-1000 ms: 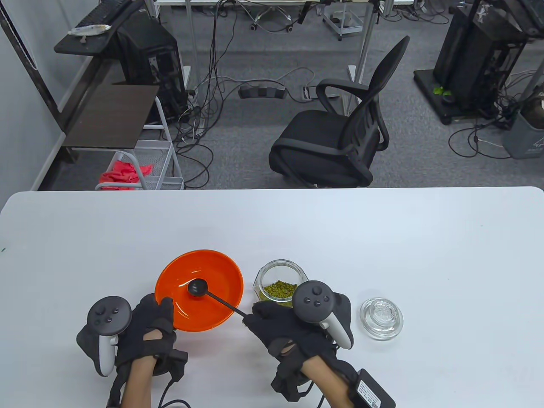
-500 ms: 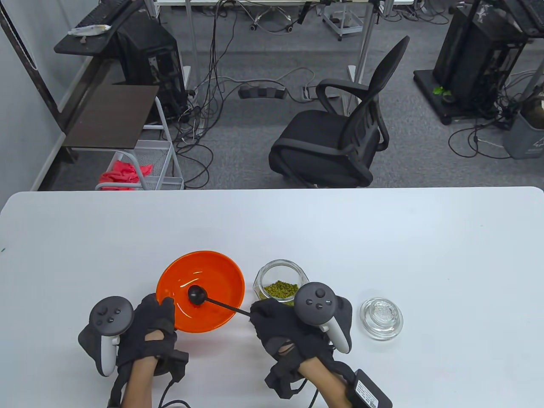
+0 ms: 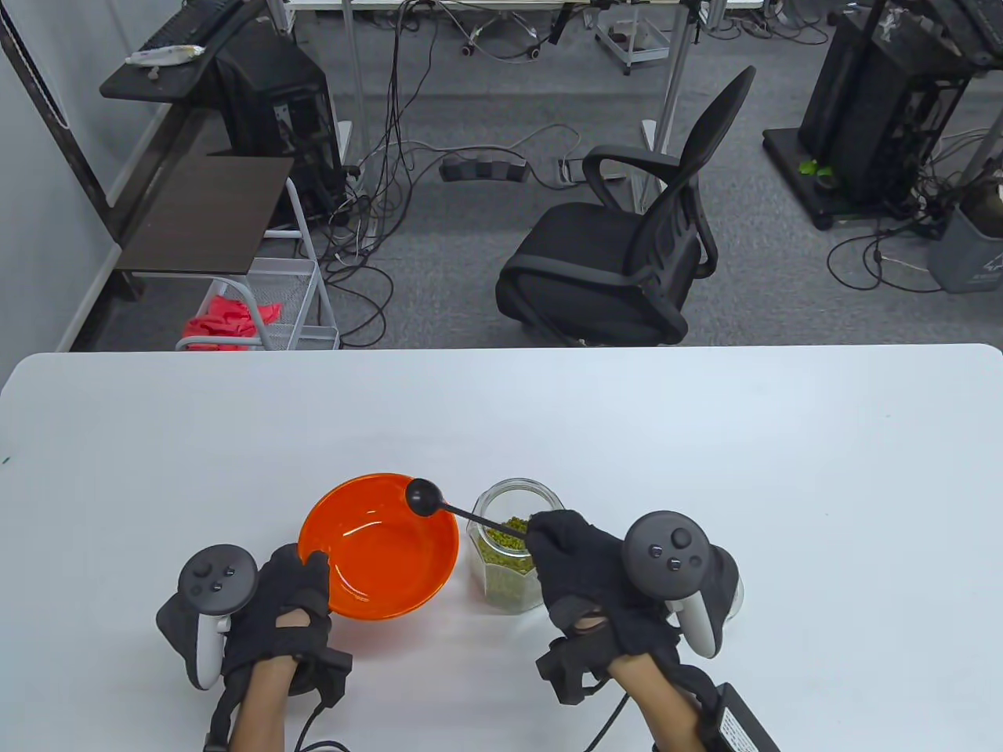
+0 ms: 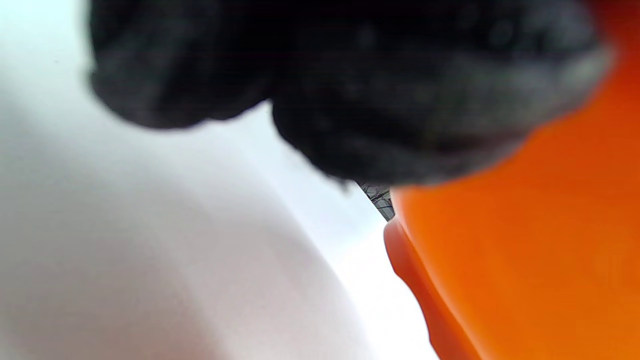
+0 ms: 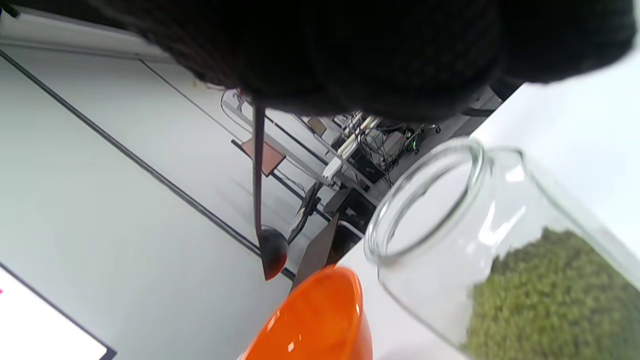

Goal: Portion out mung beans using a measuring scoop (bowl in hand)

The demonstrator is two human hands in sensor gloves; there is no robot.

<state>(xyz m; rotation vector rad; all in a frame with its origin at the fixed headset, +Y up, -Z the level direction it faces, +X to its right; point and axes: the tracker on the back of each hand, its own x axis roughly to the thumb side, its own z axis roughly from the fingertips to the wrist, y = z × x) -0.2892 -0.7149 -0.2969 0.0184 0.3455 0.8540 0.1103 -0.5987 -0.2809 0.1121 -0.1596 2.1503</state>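
Note:
My left hand [image 3: 309, 568] grips the near-left rim of the orange bowl [image 3: 392, 548], thumb over the edge; the bowl looks empty. In the left wrist view my gloved fingers [image 4: 350, 90] curl against the bowl's orange wall [image 4: 525, 250]. My right hand [image 3: 541, 529] pinches the end of the black measuring scoop's handle. The scoop's round head [image 3: 423, 496] hangs over the bowl's far right rim. The open glass jar [image 3: 509, 564] of green mung beans stands right of the bowl, under the handle. The right wrist view shows the scoop [image 5: 272, 252], the bowl [image 5: 320, 320] and the jar [image 5: 480, 240] with its beans [image 5: 550, 295].
The white table [image 3: 705, 454] stretches far and right of the jar. The glass lid [image 3: 739, 597] lies behind my right tracker, with only a sliver showing. A black office chair [image 3: 619, 258] stands beyond the table's far edge.
The scoop rose out of the bowl's middle and swung right, toward the jar. My right hand moved right and now covers the lid. The bowl shifted slightly right.

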